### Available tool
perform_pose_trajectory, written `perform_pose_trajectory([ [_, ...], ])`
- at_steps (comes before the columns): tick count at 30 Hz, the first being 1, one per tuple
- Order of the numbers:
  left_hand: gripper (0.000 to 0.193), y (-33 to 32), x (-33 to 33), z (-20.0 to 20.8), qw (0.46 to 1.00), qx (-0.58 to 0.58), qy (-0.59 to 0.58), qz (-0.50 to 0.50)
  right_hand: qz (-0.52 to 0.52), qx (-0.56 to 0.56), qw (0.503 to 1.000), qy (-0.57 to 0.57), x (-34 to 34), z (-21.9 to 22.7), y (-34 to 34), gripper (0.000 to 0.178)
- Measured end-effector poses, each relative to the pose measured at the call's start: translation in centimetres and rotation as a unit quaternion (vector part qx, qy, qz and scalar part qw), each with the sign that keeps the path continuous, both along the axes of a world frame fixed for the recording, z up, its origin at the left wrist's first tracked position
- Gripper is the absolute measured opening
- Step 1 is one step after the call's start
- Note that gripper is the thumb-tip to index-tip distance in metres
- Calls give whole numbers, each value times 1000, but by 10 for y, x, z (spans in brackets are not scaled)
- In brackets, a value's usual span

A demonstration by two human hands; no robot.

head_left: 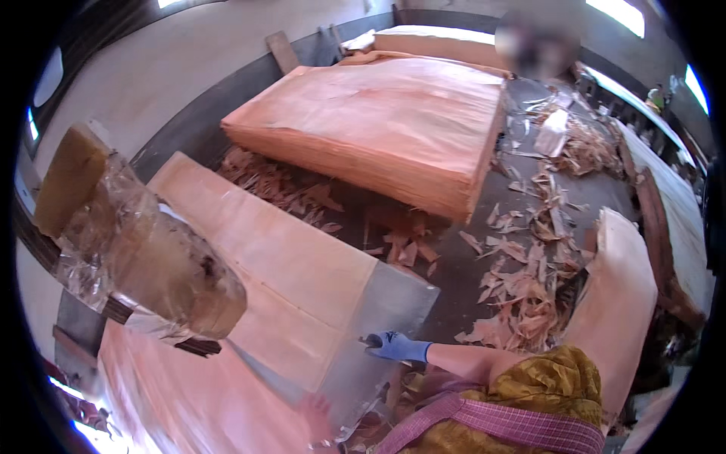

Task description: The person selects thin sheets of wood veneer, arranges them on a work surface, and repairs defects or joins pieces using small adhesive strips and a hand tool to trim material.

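My right hand [397,346], in a blue glove with dark fingertips, is over the smooth grey surface [401,299] beside a pale wood veneer sheet [280,250]. Its fingers are curled in, and whatever they may hold is too small to make out. Bare and blurred by motion, my left hand [316,415] has its fingers spread at the edge of a pinkish veneer sheet [197,393] near the lower edge. That sheet slopes down to the left of the grey surface. The pale sheet lies flat, with a crease or seam across it.
A thick stack of orange-pink veneer [378,113] stands ahead. Torn veneer scraps [529,280] litter the dark floor. A bulky plastic-wrapped block [159,242] juts in at left. More veneer [616,295] leans at right. A blurred person [537,45] is at the back.
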State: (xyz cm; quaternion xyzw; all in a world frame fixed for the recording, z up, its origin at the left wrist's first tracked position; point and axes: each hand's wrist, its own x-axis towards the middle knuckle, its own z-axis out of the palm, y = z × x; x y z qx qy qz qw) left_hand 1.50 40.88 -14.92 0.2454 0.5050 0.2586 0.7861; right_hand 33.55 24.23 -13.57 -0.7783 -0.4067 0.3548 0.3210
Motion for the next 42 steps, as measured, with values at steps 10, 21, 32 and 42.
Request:
perform_pose_trajectory([
  [10, 29, 58, 98, -16, 970, 72, 191, 132, -62, 0, 975, -215, 73, 34, -115, 42],
  [21, 113, 84, 162, 18, 643, 3, 766, 0, -88, 28, 975, 200, 208, 5, -136, 35],
  [32, 51, 113, 92, -31, 835, 55, 544, -61, -37, 41, 997, -55, 269, -15, -130, 33],
  [42, 32, 177, 360, 124, 718, 545, 422, -98, -33, -33, 998, -40, 266, 10, -66, 38],
])
